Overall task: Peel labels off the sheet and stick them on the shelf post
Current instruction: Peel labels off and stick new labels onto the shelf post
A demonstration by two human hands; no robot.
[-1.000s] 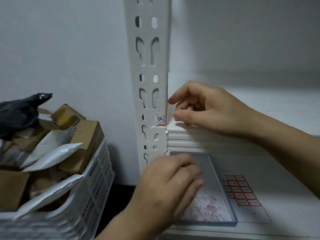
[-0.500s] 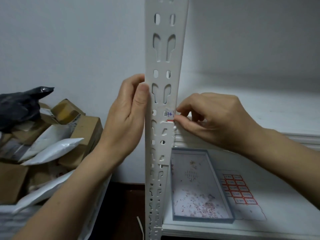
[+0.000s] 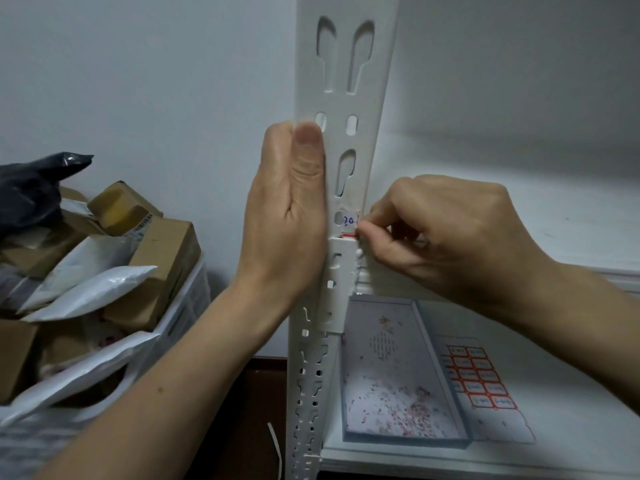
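A plain white wall (image 3: 138,81) backs a white metal shelf post (image 3: 349,81) punched with slots, with a white shelf (image 3: 571,427) running off to its right. A small red-edged label (image 3: 349,221) with blue handwriting sits on the post's face. The right hand (image 3: 446,237) is curled, its fingers (image 3: 372,233) pinching the label's right edge at the corner of the post. Across the post from them, the left hand (image 3: 287,216) grips the post's left edge, thumb upright on its face, its other fingers mostly hidden. Below the right fingers, on the shelf, lies a shallow grey tray (image 3: 420,327) sprinkled with paper scraps (image 3: 398,407); touching its right side is the label sheet (image 3: 481,379). Left of the left fingers, a white crate (image 3: 188,306) is heaped with cardboard boxes (image 3: 166,258), white mailers (image 3: 97,289) and a black bag (image 3: 31,192).
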